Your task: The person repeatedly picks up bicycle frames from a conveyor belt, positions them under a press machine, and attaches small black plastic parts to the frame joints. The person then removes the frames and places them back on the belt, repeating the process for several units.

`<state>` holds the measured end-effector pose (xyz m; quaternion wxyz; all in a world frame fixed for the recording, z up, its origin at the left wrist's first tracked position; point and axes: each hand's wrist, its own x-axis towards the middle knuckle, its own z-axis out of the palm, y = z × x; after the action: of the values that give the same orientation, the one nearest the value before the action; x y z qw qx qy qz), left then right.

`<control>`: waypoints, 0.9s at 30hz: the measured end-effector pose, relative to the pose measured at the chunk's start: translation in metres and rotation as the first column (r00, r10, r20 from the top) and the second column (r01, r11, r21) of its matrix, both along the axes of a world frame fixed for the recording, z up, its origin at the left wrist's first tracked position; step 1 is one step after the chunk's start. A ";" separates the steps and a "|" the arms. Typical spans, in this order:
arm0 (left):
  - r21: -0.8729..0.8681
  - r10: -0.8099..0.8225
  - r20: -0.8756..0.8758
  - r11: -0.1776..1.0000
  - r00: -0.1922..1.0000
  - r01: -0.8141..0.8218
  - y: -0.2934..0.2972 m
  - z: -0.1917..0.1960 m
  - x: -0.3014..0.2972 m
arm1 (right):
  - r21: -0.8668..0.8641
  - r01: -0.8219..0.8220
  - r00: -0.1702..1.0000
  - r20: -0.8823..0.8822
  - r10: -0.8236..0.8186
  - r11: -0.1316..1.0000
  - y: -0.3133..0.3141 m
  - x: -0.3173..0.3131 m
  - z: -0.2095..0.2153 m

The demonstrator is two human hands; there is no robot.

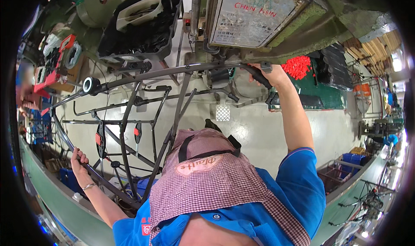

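Observation:
A large black tubular metal frame (151, 74), with several joined bars, stretches across my left side and in front of me. My left hand (80, 161) is closed around one of its lower left tubes. At the far right end, my right hand (276, 76) is closed at the frame's curved dark grip (258, 76), its fingers partly hidden behind it. A small grey block (266, 67) sits by that hand, under the machine. A white-and-black ring (90, 85) is on the frame's far left bar. Two red-and-black latch-like parts (100, 140) hang inside the frame.
A green machine with a metal plate (255, 15) looms just beyond my right hand. Left of it stands a black bin (166, 47) holding dark parts and a pale container. Small red pieces (297, 67) lie on a green surface at right. Green counters (45, 183) flank me behind.

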<state>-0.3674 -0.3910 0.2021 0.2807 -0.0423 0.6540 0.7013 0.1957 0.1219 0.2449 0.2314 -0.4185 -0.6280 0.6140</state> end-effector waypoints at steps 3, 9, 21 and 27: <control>-0.004 0.011 -0.009 1.000 1.000 -0.011 0.017 -0.009 -0.011 | 0.019 0.040 0.993 0.110 -0.042 0.999 -0.009 -0.007 0.006; 0.040 -0.030 0.007 0.999 1.000 0.030 0.037 -0.014 -0.018 | 0.339 0.149 0.977 0.092 -0.191 0.929 -0.005 -0.001 -0.054; 0.041 -0.018 0.001 0.999 1.000 0.018 0.036 -0.009 -0.016 | 0.749 -0.213 0.900 0.401 -0.173 0.628 -0.041 -0.075 -0.033; -0.010 0.033 -0.008 0.999 0.999 -0.033 0.037 -0.002 -0.002 | 0.789 -0.253 0.820 0.482 -0.310 0.560 -0.042 -0.045 -0.008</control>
<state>-0.3693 -0.3537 0.1998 0.2665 -0.0518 0.6576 0.7028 0.1510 0.0799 0.2372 0.2109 -0.4338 -0.8717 0.0861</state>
